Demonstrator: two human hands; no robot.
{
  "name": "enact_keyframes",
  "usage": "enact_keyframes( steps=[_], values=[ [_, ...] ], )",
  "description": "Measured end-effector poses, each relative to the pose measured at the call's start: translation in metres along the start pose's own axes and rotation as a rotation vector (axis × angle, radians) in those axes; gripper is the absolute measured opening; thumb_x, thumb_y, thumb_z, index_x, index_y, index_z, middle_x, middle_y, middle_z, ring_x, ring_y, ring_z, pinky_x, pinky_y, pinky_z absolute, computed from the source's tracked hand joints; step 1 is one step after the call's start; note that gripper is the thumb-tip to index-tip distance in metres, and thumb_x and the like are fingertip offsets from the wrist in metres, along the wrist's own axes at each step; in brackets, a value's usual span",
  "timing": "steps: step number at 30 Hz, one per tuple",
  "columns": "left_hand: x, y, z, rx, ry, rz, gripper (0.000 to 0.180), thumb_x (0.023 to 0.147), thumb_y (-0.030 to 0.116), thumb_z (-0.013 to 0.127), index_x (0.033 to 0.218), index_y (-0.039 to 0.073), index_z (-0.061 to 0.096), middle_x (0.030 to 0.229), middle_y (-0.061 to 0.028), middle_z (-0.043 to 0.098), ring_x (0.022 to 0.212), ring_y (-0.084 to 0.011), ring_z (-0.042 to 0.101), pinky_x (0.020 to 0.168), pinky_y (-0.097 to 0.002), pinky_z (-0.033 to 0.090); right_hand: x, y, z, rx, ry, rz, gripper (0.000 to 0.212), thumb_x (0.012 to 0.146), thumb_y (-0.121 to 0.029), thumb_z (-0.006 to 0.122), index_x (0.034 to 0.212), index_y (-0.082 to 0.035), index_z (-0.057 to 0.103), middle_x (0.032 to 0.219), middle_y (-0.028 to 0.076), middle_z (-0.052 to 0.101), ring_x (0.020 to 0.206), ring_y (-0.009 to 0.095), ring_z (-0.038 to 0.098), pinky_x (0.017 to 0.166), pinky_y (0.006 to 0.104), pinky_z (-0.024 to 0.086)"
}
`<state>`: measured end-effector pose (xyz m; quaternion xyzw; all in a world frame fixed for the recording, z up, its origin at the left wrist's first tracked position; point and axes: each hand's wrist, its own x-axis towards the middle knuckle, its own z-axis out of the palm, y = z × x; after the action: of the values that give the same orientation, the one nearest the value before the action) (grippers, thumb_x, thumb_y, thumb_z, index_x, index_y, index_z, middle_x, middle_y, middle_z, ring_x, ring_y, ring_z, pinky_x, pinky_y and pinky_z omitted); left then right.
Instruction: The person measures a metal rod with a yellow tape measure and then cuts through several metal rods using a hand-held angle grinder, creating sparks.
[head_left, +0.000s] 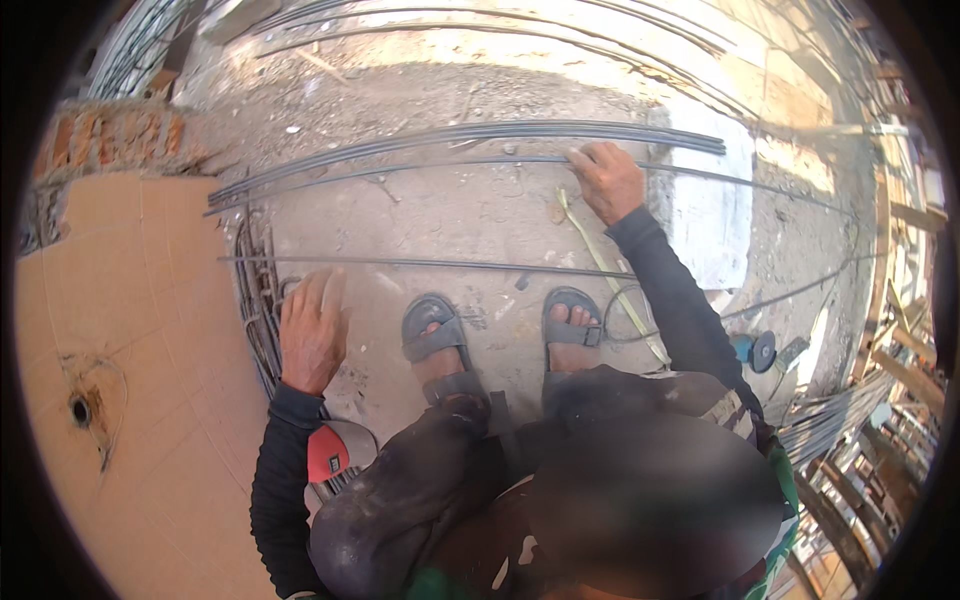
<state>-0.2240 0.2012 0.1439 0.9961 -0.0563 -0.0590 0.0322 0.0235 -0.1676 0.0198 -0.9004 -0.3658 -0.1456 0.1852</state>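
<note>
No packages, labels, signs, screens visible.

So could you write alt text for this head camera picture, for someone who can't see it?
Seen from above, a crouching person in sandals rests the right hand on a bundle of long steel rods lying across a dusty concrete floor. The left hand lies flat by a single rod near the feet. A cardboard sheet lies to the left.

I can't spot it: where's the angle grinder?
In the head view, the angle grinder lies on the ground at the right, beside the right forearm.
</note>
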Motion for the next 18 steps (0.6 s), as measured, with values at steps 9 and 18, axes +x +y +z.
enact_keyframes(
  steps=[9, 18],
  values=[
    [0.177, -0.042, 0.100, 0.113, -0.156, 0.274, 0.098, 0.079, 0.020, 0.073, 0.153, 0.007, 0.011, 0.158, -0.0144, 0.017, 0.144, -0.0329, 0.022, 0.116, -0.0520, 0.018, -0.045, -0.029, -0.018, -0.095, -0.109, 0.157, 0.062, 0.085, -0.024, 0.064, 0.140, -0.004, 0.043, 0.142, 0.017, 0.043, 0.137, 0.031, 0.035, 0.115, 0.0472, 0.026],
    [0.183, -0.078, 0.164, 0.153, 0.118, 0.149, 0.087, 0.082, 0.005, 0.066, 0.153, 0.007, 0.015, 0.151, -0.0185, 0.030, 0.139, -0.0345, 0.030, 0.116, -0.0520, 0.019, -0.139, -0.008, -0.088, -0.079, 0.154, 0.577, 0.045, 0.080, -0.018, 0.072, 0.121, -0.006, 0.057, 0.128, 0.018, 0.051, 0.123, 0.036, 0.048, 0.101, 0.0461, 0.041]
  ],
)
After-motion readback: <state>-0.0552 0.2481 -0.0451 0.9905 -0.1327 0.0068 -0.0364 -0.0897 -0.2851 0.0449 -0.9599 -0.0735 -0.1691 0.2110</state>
